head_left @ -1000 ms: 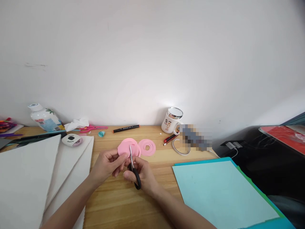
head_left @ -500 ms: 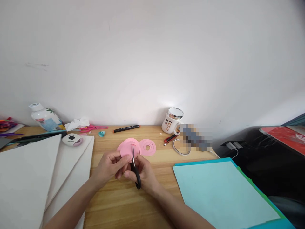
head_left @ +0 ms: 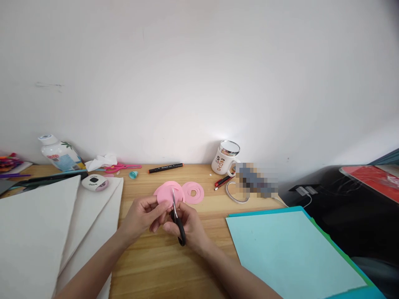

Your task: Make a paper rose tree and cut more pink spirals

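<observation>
My left hand (head_left: pixel 145 214) pinches the lower edge of a pink paper circle (head_left: pixel 165 196) between thumb and fingers. In my right hand (head_left: pixel 188 228) is a pair of black-handled scissors (head_left: pixel 179 226), its blades pointing away from me across the circle's right side. The cut itself is too small to make out. Behind the held circle more pink paper shows. Just right of it, a pink paper spiral (head_left: pixel 198 193) with a hole in its middle lies on the wooden table (head_left: pixel 149 265).
A black marker (head_left: pixel 166 168) and a white mug (head_left: pixel 222 160) stand near the wall. Pink scissors (head_left: pixel 123 167), a white plastic device (head_left: pixel 94 182) and white boards (head_left: pixel 34 232) are at left. Pale blue sheets (head_left: pixel 289 253) cover the right side, beside a blurred-out object (head_left: pixel 257 180).
The scissors have tilted slightly, their tip shifting a little left and up over the pink circle. Both hands have kept nearly the same place.
</observation>
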Demonstrator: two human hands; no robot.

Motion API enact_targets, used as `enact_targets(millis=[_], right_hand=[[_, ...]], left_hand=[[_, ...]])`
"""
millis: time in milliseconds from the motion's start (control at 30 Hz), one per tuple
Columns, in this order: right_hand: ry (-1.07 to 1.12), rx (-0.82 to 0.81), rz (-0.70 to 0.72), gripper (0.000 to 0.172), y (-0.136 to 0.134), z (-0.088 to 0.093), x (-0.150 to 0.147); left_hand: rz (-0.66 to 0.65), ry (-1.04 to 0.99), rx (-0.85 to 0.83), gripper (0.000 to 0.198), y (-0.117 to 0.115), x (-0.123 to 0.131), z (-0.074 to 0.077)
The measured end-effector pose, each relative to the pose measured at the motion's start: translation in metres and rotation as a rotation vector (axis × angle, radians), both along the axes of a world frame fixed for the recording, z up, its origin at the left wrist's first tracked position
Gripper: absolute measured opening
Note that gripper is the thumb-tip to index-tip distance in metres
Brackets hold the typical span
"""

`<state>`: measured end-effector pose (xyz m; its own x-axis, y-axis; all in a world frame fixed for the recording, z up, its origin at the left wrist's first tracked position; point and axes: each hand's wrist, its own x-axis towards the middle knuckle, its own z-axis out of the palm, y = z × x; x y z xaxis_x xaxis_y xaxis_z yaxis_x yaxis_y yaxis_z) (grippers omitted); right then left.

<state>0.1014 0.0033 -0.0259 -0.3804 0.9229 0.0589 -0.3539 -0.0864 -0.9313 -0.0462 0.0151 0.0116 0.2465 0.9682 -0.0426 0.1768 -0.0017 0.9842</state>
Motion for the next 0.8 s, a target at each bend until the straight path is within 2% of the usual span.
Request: enact_targets(millis=[200, 433, 800], right_hand=[[0.012, -0.024, -0.01, 0.051, 0.0, 0.0029, 0.0008], [-0.021, -0.052, -0.005, 0.048, 0.0001, -0.0044, 0.0], [-0.028, -0.107, -0.003, 0.046, -0.0013, -0.005, -0.0008]], left_hand=[[-0.009, -0.008, 0.012, 0.038, 0.0011, -0.0017, 0.0016], [-0.005, -0.021, 0.024, 0.038, 0.0008, -0.0011, 0.0061], [0.104, -0.046, 0.039, 0.039, 0.0018, -0.0052, -0.0033]])
